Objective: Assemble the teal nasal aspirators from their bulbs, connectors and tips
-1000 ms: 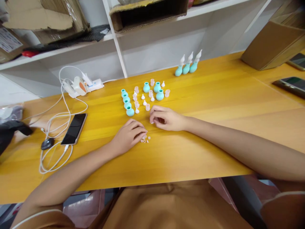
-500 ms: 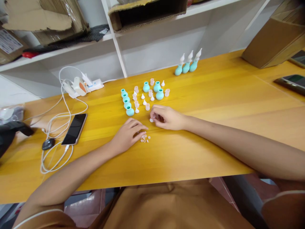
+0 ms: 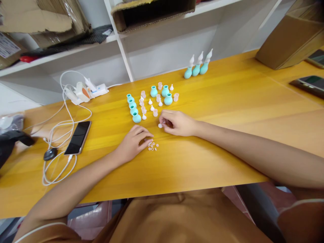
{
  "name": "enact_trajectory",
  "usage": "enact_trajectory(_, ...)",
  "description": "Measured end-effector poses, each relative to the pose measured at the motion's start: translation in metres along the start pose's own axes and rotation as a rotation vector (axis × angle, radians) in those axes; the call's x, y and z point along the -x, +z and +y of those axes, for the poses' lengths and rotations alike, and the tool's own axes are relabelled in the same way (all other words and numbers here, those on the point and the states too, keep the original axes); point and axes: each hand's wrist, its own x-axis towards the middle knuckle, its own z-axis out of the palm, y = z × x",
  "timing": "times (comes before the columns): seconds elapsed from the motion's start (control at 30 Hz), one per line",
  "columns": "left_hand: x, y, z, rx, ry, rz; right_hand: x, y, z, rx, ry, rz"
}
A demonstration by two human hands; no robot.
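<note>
My left hand (image 3: 133, 143) rests on the yellow table (image 3: 202, 158), fingers curled, with its fingertips touching a small cluster of tiny pale rings (image 3: 153, 146). My right hand (image 3: 177, 122) lies just beyond, its thumb and fingers pinched on a small white piece (image 3: 160, 125) against the tabletop. Behind the hands stand several teal rubber bulbs (image 3: 134, 108), pink caps (image 3: 156, 112) and white cone tips (image 3: 151, 102). Three assembled teal bulbs with white nozzles (image 3: 198, 66) stand further back.
A black phone (image 3: 78, 137), a mouse (image 3: 50, 153) and looped white cables with a power strip (image 3: 85, 91) lie at the left. A cardboard box (image 3: 291, 40) and another phone (image 3: 308, 85) sit at the right. White shelving (image 3: 121, 40) rises behind the table.
Both hands have barely moved; my right hand's fingers have closed a little tighter on the small white piece. The view has drifted slightly.
</note>
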Motion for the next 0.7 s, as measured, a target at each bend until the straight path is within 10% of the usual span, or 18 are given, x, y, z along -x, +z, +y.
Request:
enact_trajectory(0.37,-0.003,-0.005,0.007,0.099,-0.028,0.041,-0.002,0.000,0.001,-0.110,0.037,0.028)
enact_trajectory(0.7,0.004,-0.003,0.001,0.390,-0.202,0.201,-0.002,0.017,-0.031,-0.772,0.346,-0.045)
